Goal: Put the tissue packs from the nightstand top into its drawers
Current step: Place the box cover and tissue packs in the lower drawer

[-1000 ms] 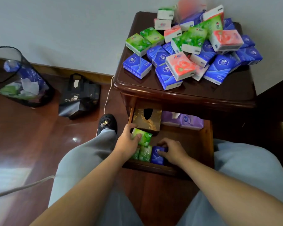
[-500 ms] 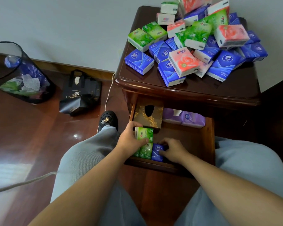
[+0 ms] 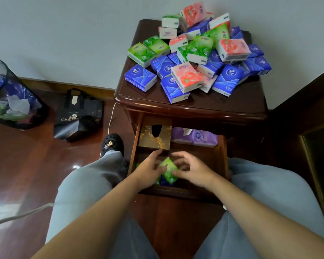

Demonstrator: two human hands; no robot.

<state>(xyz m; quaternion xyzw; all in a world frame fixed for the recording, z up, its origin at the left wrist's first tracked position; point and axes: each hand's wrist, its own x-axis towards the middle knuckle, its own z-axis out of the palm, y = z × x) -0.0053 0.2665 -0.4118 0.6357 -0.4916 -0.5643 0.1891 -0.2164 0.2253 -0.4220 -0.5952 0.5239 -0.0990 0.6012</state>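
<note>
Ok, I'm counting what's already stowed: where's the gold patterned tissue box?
In the head view, the gold tissue box sits in the open drawer's back left corner, beside the purple pack on its right, just beyond the left hand.

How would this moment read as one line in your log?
step: stowing | both hands: left hand, right hand hold green tissue pack | place: open drawer | nightstand top: piled

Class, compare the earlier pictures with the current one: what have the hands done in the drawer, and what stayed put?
The right hand left the blue pack and joined the left hand in pinching the green pack, now turned cornerwise. The pile on the nightstand stayed unchanged.
</note>
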